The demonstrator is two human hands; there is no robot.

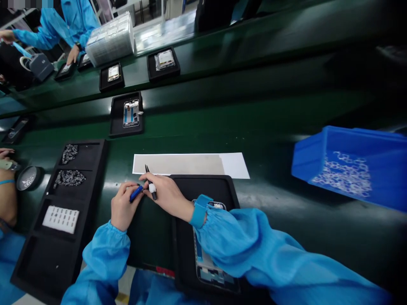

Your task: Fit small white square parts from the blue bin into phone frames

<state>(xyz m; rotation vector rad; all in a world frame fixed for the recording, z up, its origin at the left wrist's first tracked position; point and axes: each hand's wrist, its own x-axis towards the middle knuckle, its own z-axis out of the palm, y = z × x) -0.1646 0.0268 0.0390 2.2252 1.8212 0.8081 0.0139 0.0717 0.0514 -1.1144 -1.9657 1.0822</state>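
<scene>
Above the black tray [210, 186], hands [125, 207] [168, 197] pinch two tools [136, 193] [152, 189].

Glossy green belt [273, 199], matt plastic trays [206, 186], cloth sleeves [248, 245].

Electronics assembly floor in a factory: phone frames [131, 113] lie in black trays [116, 115] along a dark green conveyor belt [254, 114], workers in blue cleanroom smocks [51, 29] line the bench, and a blue plastic bin [346, 165] of small white rings sits on the belt near a tall stack of clear trays [110, 39]
</scene>
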